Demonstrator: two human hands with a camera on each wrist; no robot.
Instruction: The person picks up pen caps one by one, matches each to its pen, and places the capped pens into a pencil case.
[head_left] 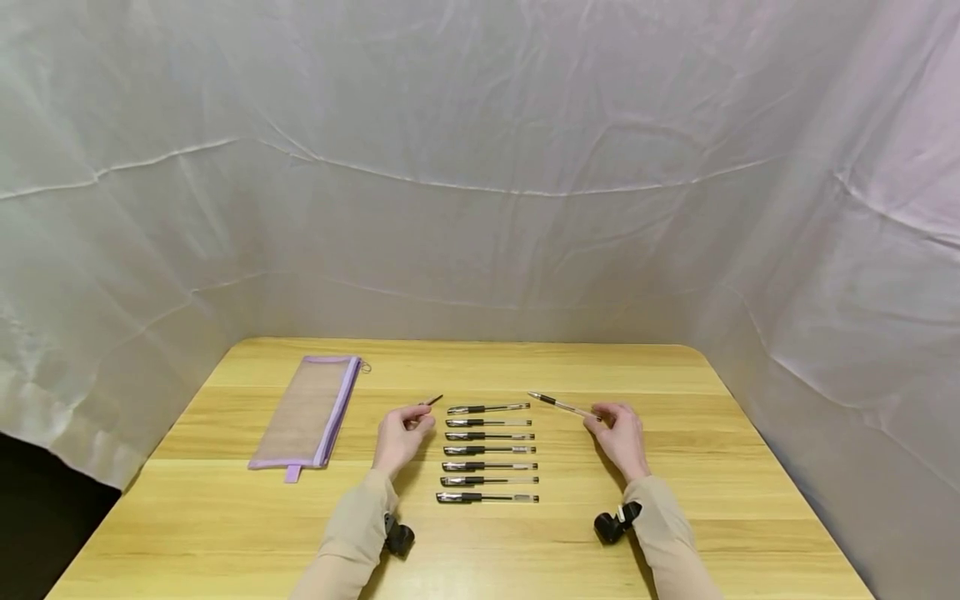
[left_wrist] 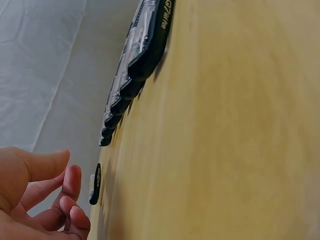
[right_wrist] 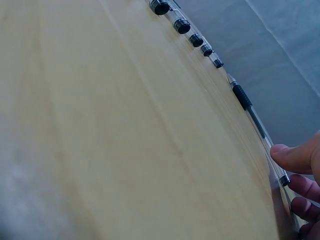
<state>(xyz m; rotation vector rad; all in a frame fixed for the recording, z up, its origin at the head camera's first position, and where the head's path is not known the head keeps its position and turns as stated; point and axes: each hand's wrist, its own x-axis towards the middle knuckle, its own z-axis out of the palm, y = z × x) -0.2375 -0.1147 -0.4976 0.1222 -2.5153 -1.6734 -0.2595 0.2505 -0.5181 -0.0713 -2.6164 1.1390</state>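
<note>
Several capped gel pens point(head_left: 490, 451) with black caps and clear barrels lie in a column of parallel rows between the hands. My left hand point(head_left: 402, 437) is left of the column, fingers loosely bent. A black pen cap point(left_wrist: 95, 184) with a clip lies just past its fingertips, with a gap showing in the left wrist view. On the other side, my right hand point(head_left: 618, 433) holds an uncapped gel pen point(right_wrist: 254, 120) near its back end, between thumb and fingers. That pen's bare metal tip points left, toward the far end of the column.
A mesh zip pouch point(head_left: 303, 412) with purple edging lies flat at the left of the wooden table point(head_left: 600, 558). Its zip side faces the pens. Pale fabric point(head_left: 480, 242) hangs round the table's back and sides.
</note>
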